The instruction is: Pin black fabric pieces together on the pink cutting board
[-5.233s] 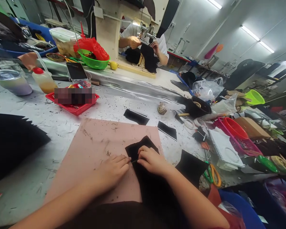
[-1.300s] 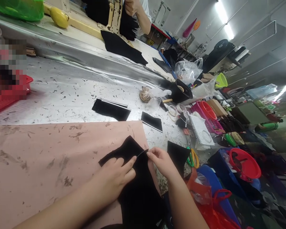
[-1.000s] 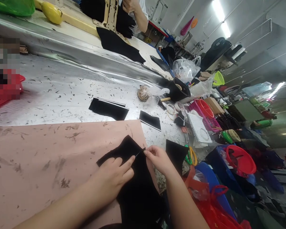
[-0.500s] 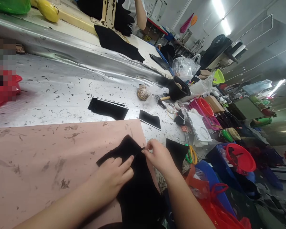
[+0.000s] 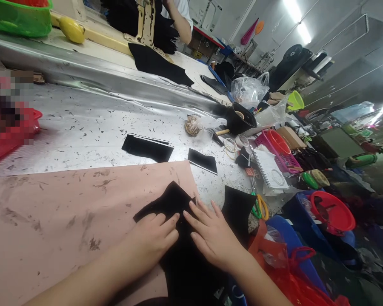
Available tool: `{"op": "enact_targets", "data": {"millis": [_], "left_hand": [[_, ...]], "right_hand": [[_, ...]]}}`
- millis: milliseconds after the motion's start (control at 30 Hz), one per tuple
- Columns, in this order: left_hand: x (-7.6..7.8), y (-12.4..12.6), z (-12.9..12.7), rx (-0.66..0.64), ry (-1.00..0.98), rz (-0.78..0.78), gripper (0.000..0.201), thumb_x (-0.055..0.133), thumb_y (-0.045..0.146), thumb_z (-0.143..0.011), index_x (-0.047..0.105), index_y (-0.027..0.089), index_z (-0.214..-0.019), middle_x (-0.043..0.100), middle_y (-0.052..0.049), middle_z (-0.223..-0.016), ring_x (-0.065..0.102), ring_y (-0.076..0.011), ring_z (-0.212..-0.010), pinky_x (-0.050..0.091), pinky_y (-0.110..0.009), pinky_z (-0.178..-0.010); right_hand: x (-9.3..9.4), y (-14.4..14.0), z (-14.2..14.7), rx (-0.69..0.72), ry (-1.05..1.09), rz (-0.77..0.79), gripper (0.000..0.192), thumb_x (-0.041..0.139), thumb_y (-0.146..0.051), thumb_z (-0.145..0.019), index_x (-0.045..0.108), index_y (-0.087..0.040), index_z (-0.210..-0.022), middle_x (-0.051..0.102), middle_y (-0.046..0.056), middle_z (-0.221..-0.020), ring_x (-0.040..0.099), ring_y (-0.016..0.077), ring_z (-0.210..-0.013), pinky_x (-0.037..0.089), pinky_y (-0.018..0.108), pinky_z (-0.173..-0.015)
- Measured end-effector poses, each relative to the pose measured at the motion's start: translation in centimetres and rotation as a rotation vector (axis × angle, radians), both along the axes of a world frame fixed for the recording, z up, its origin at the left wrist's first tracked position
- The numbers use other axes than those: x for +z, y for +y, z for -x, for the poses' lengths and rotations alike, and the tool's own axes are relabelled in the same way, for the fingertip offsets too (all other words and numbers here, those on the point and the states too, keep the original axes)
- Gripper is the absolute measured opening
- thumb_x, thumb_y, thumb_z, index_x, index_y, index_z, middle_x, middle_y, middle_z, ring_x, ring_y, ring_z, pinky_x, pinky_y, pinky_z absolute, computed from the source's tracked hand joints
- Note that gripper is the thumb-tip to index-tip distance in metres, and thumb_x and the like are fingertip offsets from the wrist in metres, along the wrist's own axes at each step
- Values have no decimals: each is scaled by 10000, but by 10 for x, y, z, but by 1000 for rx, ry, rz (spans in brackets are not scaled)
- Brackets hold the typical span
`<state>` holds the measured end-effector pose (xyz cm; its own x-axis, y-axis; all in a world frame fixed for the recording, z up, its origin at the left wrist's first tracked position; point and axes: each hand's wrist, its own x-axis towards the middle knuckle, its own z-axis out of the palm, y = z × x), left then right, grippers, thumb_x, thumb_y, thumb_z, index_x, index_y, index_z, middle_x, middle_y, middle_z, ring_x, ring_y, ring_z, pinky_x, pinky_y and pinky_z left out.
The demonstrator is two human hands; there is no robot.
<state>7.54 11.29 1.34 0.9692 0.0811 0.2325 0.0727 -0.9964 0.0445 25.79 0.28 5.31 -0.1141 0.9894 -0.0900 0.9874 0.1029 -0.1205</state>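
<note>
A black fabric piece [image 5: 187, 270] lies on a pink sheet [image 5: 70, 199], its near part running down out of view. My left hand [image 5: 150, 238] rests on its left side, the index finger stretched out and the other fingers partly bent. Close beside it, my right hand [image 5: 215, 240] lies flat on the fabric with its fingers spread. Neither hand grips anything. Just right of my right hand is another black piece [image 5: 238, 208], by scissors [image 5: 260, 207] with green and yellow handles.
Black strips [image 5: 148, 148] lie beyond the pink sheet on the silvery, scrap-strewn table [image 5: 83, 114]. A spiral notebook [image 5: 270, 168], tape rolls and a black pot [image 5: 241, 119] stand to the right. A red basket [image 5: 19, 131] is at left. Another person's arm [image 5: 180, 23] shows at the back.
My right hand has let go of its pinch at the fabric's upper edge and now lies flat with fingers spread. My left hand stays almost in place. The view has shifted slightly.
</note>
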Motion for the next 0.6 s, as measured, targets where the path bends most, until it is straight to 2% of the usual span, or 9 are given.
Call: {"op": "enact_targets", "data": {"millis": [133, 267, 367, 467, 533, 600], "left_hand": [[4, -2, -4, 24, 60, -19, 181, 472, 38, -712, 574, 160, -800, 577, -82, -1173, 524, -193, -671, 396, -319, -546], [8, -7, -8, 54, 130, -36, 222, 471, 10, -691, 587, 158, -809, 566, -96, -1189, 552, -200, -648, 414, -328, -534], [10, -11, -7, 81, 173, -63, 276, 441, -37, -668, 583, 154, -809, 526, -113, -1235, 558, -192, -588, 402, -326, -494], [19, -2, -4, 89, 189, 49, 224, 436, 3, -719, 585, 151, -797, 614, -95, -1094, 572, -183, -609, 418, -313, -527], [31, 18, -2, 195, 193, 231, 156, 445, 122, -789, 592, 161, -751, 652, -59, -866, 576, -183, -666, 433, -301, -598], [45, 50, -2, 441, 163, 357, 203, 425, 219, -827, 589, 165, -721, 621, -55, -763, 570, -201, -742, 432, -309, -670]], "right_hand": [[-2, 0, 4, -38, -21, 14, 474, 388, -358, -879, 324, -284, -1343, 282, 42, -1421, 209, 303, -1311, 161, 625, -1012], [-7, 3, 1, -115, 37, -43, 419, 394, -331, -885, 381, -328, -1304, 372, 5, -1377, 309, 270, -1269, 162, 607, -1027], [-9, 8, 0, -171, 60, -88, 392, 364, -279, -893, 425, -295, -1280, 428, 2, -1340, 349, 251, -1244, 158, 598, -1037], [-12, 10, 5, -148, 50, -134, 400, 377, -294, -888, 431, -249, -1282, 429, 20, -1338, 318, 263, -1266, 140, 601, -1045], [-15, 10, 10, -54, 52, -157, 427, 413, -308, -875, 420, -227, -1294, 414, 41, -1348, 297, 269, -1280, 179, 576, -1051], [-19, 8, 14, 50, 52, -172, 470, 447, -316, -858, 394, -208, -1313, 390, 68, -1361, 288, 272, -1285, 250, 528, -1048]]}}
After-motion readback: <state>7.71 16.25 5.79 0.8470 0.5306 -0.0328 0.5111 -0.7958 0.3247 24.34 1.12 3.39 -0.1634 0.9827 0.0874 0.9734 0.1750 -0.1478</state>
